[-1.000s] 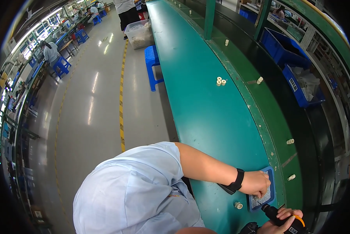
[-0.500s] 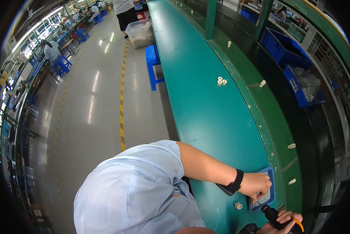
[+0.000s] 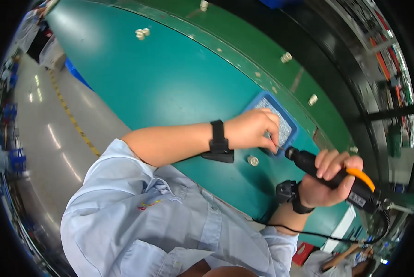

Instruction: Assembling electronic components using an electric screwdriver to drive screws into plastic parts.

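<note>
My left hand point(image 3: 255, 129), with a black band on its wrist, reaches over a blue tray point(image 3: 284, 111) of small silvery pieces. Its thumb and fingers are pinched together at the tray's near edge; whatever they may hold is too small to make out. My right hand point(image 3: 329, 180) grips a black electric screwdriver point(image 3: 305, 160) with an orange lever. The tool's nose points left, close to the left fingertips. A short cream cylindrical part point(image 3: 253, 160) stands on the green tabletop point(image 3: 184, 87), just below my left hand.
A few similar cream parts point(image 3: 142, 33) cluster at the far left of the tabletop. Others, such as one cream cylinder point(image 3: 286, 57), sit along the darker green strip point(image 3: 257, 41) beyond. The screwdriver's black cable point(image 3: 327, 237) loops below my right forearm. Another person point(image 3: 338, 263) is at the lower right.
The view has turned, so tray and arms appear higher and further left. My right hand and the screwdriver show more fully. My left hand is still pinched at the tray.
</note>
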